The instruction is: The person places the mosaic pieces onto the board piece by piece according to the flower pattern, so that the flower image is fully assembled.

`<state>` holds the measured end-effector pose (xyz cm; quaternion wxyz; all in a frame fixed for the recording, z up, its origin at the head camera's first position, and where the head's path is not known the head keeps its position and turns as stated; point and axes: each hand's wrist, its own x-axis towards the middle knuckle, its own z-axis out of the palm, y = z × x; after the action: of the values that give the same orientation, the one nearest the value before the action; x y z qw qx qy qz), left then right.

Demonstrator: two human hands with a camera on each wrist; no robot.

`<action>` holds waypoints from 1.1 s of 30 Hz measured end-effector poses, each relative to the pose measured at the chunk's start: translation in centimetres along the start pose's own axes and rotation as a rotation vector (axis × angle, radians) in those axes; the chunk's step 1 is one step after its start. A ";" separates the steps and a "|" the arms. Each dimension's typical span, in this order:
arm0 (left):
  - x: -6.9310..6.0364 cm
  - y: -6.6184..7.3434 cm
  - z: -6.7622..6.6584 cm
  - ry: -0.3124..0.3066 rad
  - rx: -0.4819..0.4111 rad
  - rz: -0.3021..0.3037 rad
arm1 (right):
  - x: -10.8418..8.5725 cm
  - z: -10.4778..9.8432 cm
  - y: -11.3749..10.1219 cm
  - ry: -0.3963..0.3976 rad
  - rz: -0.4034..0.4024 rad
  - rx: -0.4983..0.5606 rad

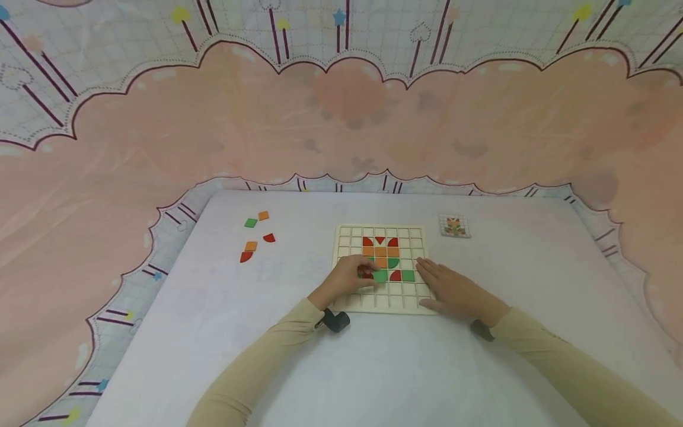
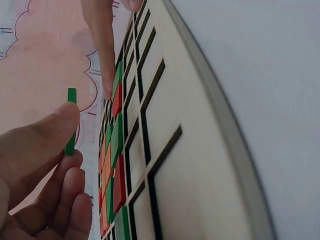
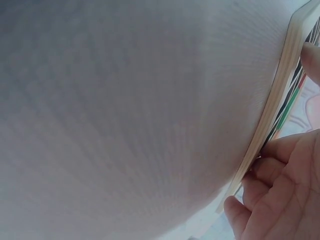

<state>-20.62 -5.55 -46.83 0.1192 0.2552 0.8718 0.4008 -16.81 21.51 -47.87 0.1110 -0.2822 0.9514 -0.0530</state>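
My left hand [image 1: 347, 276] hovers over the left part of a pale wooden grid board [image 1: 411, 290]. Between thumb and fingers it pinches a thin green tile [image 2: 70, 145], seen edge-on in the left wrist view. On the board lie red, orange and green tiles, among them an orange tile [image 1: 380, 252], a green square [image 1: 408, 276] and a red quarter-round tile [image 1: 395, 276]. My right hand [image 1: 453, 290] rests at the board's right edge with its fingers extended; in the right wrist view its fingers touch the board's side. The left hand hides some tiles in the head view.
Several loose tiles lie at the table's left, including a green one [image 1: 251, 223], an orange one [image 1: 264, 215] and a red one [image 1: 269, 238]. A small pattern card [image 1: 454, 226] lies behind the right hand. Patterned cloth [image 1: 352, 130] hangs beyond the white table [image 1: 213, 332].
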 end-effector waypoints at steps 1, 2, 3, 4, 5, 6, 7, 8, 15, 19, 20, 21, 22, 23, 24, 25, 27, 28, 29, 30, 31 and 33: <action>0.0 0.0 0.2 -0.005 -0.007 -0.002 | 0.0 0.0 0.0 -0.001 -0.002 0.004; 0.0 0.0 0.4 -0.009 -0.010 -0.001 | 0.1 0.1 -0.1 -0.004 -0.002 0.004; -0.1 0.0 0.5 -0.013 -0.014 -0.004 | 0.1 0.2 -0.1 -0.006 -0.002 0.001; -0.1 0.0 0.7 -0.018 -0.012 -0.006 | 0.1 0.2 -0.1 -0.007 -0.003 0.000; -0.1 0.0 0.8 -0.022 -0.008 -0.010 | 0.1 0.3 -0.1 -0.009 -0.001 -0.002; -0.1 0.1 1.0 -0.025 -0.007 -0.015 | 0.0 0.4 -0.1 -0.011 0.003 -0.003; -0.1 0.1 1.1 -0.027 -0.004 -0.023 | 0.0 0.4 -0.1 -0.012 0.007 -0.002; -0.2 0.1 1.2 -0.026 0.003 -0.031 | 0.0 0.5 -0.1 -0.013 0.009 -0.005; -0.4 -0.2 2.1 -0.026 0.050 -0.095 | 0.0 0.8 -0.1 -0.014 0.016 -0.003; -0.5 -0.1 2.2 -0.021 0.086 -0.092 | 0.1 0.8 -0.2 -0.016 0.014 0.000; -0.5 -0.1 2.2 -0.019 0.097 -0.089 | 0.1 0.8 -0.2 -0.014 0.013 0.000; -0.5 -0.1 2.2 -0.017 0.104 -0.086 | 0.1 0.8 -0.2 -0.010 0.012 -0.003; -0.4 0.0 2.1 -0.014 0.107 -0.082 | 0.1 0.7 -0.2 -0.005 0.008 -0.006; -0.4 0.0 2.1 -0.011 0.111 -0.079 | 0.1 0.7 -0.2 0.001 0.004 -0.009; -0.4 0.0 2.1 -0.008 0.114 -0.077 | 0.1 0.6 -0.1 0.006 0.001 -0.012; -0.4 0.0 2.0 -0.005 0.114 -0.076 | 0.1 0.6 -0.1 0.009 -0.001 -0.016; -0.4 0.1 2.0 0.000 0.118 -0.080 | 0.1 0.5 -0.1 0.014 -0.004 -0.020; -0.3 0.1 2.0 0.002 0.121 -0.083 | 0.1 0.5 -0.1 0.015 -0.005 -0.018; -0.3 0.1 2.0 0.004 0.125 -0.088 | 0.1 0.4 -0.1 0.015 -0.005 -0.016; -0.3 0.2 2.0 0.004 0.127 -0.091 | 0.0 0.4 -0.1 0.015 -0.005 -0.016; -0.3 0.2 2.0 0.005 0.130 -0.093 | 0.1 0.4 -0.1 0.017 -0.005 -0.015; -0.3 0.3 1.9 0.007 0.136 -0.099 | 0.1 0.3 -0.1 0.019 -0.004 -0.016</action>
<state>-19.47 -4.34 -47.87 0.1182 0.2180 0.9089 0.3353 -16.78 21.41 -48.18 0.0998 -0.2844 0.9523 -0.0482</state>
